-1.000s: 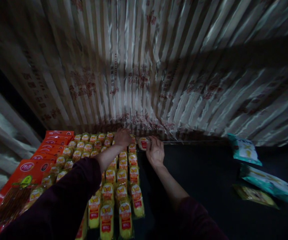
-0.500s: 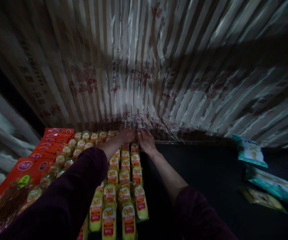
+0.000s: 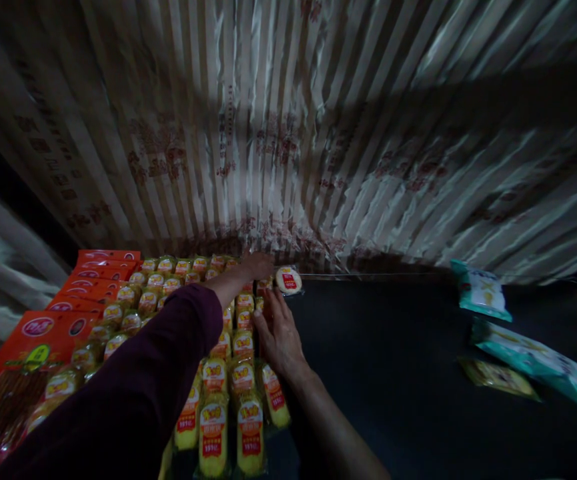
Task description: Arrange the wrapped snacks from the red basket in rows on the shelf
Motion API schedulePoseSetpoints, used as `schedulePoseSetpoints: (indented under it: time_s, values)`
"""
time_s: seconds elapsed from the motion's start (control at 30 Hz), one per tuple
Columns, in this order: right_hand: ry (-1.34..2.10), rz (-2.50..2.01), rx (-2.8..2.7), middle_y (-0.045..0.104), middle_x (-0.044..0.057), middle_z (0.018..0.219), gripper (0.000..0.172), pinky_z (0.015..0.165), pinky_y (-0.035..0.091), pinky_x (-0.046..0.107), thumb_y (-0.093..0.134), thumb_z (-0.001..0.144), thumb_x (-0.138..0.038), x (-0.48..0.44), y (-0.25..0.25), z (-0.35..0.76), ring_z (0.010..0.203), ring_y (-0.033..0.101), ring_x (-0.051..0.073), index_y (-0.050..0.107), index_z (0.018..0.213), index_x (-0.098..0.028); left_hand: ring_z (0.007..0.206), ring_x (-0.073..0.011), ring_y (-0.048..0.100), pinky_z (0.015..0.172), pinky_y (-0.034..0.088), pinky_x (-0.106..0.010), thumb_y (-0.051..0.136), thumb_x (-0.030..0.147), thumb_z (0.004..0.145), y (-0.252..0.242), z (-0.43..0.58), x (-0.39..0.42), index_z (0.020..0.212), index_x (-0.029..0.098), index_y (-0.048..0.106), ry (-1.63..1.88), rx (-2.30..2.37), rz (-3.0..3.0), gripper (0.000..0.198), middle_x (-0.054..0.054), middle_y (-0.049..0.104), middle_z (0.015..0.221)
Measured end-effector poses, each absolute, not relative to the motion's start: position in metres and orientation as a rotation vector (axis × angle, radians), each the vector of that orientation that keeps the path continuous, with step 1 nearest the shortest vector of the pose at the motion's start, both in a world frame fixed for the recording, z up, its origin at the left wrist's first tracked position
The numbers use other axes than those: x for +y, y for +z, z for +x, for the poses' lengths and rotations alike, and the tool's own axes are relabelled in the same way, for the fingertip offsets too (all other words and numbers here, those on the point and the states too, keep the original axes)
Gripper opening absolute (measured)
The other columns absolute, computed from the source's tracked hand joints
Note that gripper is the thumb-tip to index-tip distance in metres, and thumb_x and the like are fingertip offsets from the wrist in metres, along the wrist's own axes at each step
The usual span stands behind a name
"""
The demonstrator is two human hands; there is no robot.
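Observation:
Rows of yellow packaged snacks (image 3: 249, 433) with orange and red labels stand on a black surface (image 3: 378, 360). My left hand (image 3: 258, 265) reaches over them to the back end of the rows, by the curtain; its fingertips are too dark to make out. My right hand (image 3: 281, 333) lies along the right side of the rightmost row, fingers stretched forward with the thumb apart, touching the packs. Just beyond its fingertips, a round white pack (image 3: 289, 281) with a red label lies at the back edge.
Red-orange snack bags (image 3: 38, 333) overlap at the left. Two teal and white bags (image 3: 483, 291) and a small yellow-green packet (image 3: 501, 379) lie at the right. A striped, wrinkled curtain (image 3: 278, 133) rises behind everything.
My right hand has moved back toward me from the far end of the rows, and its fingers have spread. The round white pack now shows. The view has shifted slightly.

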State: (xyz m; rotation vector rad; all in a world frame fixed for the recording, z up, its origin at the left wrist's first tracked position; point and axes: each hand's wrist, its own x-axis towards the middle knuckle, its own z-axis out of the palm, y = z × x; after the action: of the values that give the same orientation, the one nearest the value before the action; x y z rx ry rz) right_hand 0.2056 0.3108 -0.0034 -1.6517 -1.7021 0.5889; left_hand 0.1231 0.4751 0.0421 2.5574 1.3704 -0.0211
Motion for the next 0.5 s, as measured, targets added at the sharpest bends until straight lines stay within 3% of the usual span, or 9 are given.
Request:
schedulePoseSetpoints:
  time_s: [0.07,0.2,0.5]
  values:
    - [0.618,-1.670,-1.720,0.024,0.018,0.155,0.070,0.114,0.028,0.046,0.050,0.086,-0.047,0.3130,-0.0019,0.2032,0.143,0.024,0.029,0.036,0.144,-0.012,0.121,-0.0212,0.053,0.110,0.032,-0.048,0.048,0.018,0.090,0.0429,0.1207,0.4757,0.120,0.023,0.060,-0.031,1.405,2.529,0.033,-0.005,0.060,0.129]
    - [0.620,-1.658,-1.719,0.026,0.018,0.154,0.066,0.114,0.030,0.043,0.049,0.087,-0.044,0.3159,0.0007,0.2052,0.144,0.024,0.026,0.037,0.144,-0.013,0.122,-0.0179,0.054,0.112,0.028,-0.045,0.044,0.011,0.084,0.0432,0.1169,0.4750,0.114,0.029,0.064,-0.036,1.408,2.535,0.040,0.000,0.062,0.129]
    - [0.561,-1.625,-1.647,0.041,0.016,0.147,0.056,0.114,0.031,0.046,0.044,0.090,-0.041,0.3121,-0.0081,0.2015,0.141,0.030,0.026,0.045,0.138,-0.014,0.122,-0.0184,0.054,0.115,0.014,-0.054,0.041,0.016,0.084,0.0480,0.1196,0.4685,0.113,0.027,0.064,0.049,1.421,2.513,0.038,-0.002,0.063,0.128]
